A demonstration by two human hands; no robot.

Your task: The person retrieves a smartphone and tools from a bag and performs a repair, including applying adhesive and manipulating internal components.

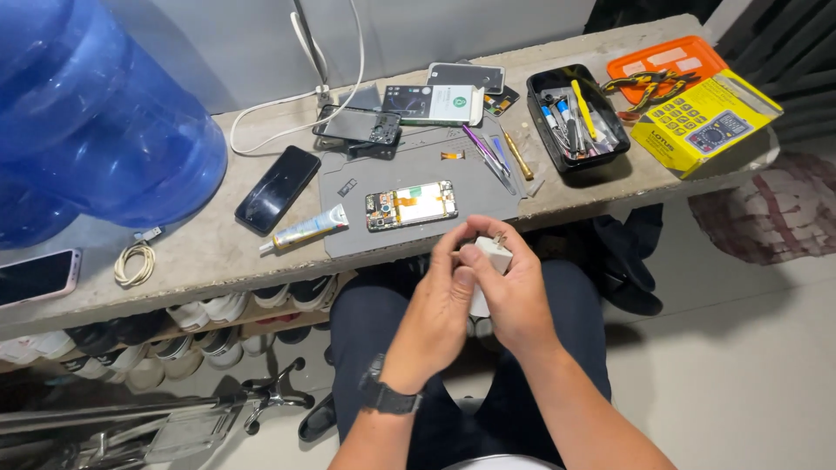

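Observation:
Both my hands are held together above my lap, just in front of the bench edge. My right hand grips a small white plug adapter with metal prongs pointing up. My left hand, with a black watch on its wrist, touches the same adapter from the left with its fingertips. Beyond the hands, an opened phone with its circuit boards exposed lies on a grey work mat.
On the concrete bench lie a black phone, a glue tube, a coiled cable, phone parts, tweezers, a black tool tray, a yellow box and an orange lid. A blue water jug stands left. Shoes sit under the bench.

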